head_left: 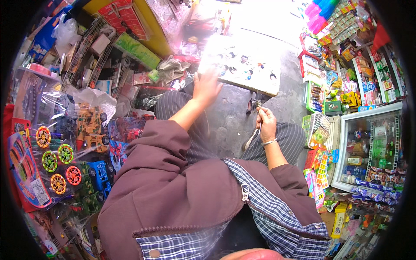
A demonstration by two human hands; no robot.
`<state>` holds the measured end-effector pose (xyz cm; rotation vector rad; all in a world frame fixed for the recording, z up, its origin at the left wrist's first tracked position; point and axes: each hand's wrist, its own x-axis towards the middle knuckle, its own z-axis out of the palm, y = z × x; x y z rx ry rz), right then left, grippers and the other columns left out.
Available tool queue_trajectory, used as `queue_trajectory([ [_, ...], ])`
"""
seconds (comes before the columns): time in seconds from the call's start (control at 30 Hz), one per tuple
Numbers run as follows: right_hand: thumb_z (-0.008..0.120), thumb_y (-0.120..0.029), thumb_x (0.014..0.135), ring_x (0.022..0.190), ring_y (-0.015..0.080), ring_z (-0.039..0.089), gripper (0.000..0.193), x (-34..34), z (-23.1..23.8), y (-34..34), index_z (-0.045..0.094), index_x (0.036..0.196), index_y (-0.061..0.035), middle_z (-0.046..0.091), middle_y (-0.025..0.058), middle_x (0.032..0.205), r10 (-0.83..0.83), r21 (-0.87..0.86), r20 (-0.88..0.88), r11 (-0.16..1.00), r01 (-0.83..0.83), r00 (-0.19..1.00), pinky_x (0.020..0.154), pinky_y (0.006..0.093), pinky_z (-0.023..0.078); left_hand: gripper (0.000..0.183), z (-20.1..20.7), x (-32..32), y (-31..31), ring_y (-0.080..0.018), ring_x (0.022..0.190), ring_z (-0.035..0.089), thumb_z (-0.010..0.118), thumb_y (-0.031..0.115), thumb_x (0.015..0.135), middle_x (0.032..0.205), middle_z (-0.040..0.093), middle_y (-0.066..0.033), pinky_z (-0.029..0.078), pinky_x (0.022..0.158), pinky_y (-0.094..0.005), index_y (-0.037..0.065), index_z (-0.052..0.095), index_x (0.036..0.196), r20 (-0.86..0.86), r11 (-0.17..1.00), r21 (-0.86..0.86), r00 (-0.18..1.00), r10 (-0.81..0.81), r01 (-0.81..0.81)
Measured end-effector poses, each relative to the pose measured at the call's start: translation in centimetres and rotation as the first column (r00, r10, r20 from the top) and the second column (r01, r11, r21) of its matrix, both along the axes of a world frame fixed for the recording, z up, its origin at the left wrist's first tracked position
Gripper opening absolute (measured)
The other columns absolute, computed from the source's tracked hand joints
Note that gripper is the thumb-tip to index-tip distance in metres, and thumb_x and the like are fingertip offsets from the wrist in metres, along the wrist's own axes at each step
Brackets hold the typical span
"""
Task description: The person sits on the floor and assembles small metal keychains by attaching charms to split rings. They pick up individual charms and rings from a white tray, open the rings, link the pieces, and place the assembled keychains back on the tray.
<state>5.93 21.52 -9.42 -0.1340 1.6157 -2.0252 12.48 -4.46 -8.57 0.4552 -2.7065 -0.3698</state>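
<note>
My left hand (206,88) reaches forward with fingers spread and rests on the near edge of a white display card (242,65) covered with several small trinkets. It holds nothing that I can see. My right hand (266,123) is closed around a small dark metal item (255,105) that sticks up from the fist, and a thin strap hangs down below it. A bangle circles the right wrist. Both forearms come out of a brown jacket over a checked shirt, above striped trousers.
Packaged toy cars and trucks (89,130) and coloured wheels (58,162) crowd the left. Wire racks (93,56) hold goods at upper left. Snack shelves (342,82) and a glass-door fridge (372,147) stand on the right. Grey floor (234,117) lies ahead.
</note>
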Motion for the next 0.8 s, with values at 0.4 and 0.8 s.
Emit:
queue_trajectory([
  [0.4,0.052,-0.012,0.092,0.043,0.0078,0.043,0.013,0.3,-0.9,-0.8,0.059,0.098,-0.0026,0.05,-0.0009,0.06,0.051,0.022,0.027,0.998,-0.051,0.998,0.04,0.0214,0.036,0.062,-1.6,-2.9,2.0,-0.0249,0.137,0.024,0.056,0.037,0.086,0.144,0.034,-0.008,0.01,0.105,-0.0645,0.014,0.035,0.139,0.074,0.998,-0.033,0.996,-0.053,0.056],
  [0.8,0.052,-0.013,0.092,0.044,0.0067,0.043,0.014,-0.2,-0.9,-0.4,0.06,0.096,-0.0015,0.05,-0.0007,0.061,0.026,-0.035,0.077,0.999,-0.023,0.997,0.041,0.0201,0.035,0.05,-0.2,-3.9,3.7,-0.0243,0.134,0.03,0.054,0.031,0.086,0.142,0.036,-0.0073,0.01,0.105,-0.0645,0.014,0.043,0.132,0.065,0.983,0.045,0.982,-0.18,0.178],
])
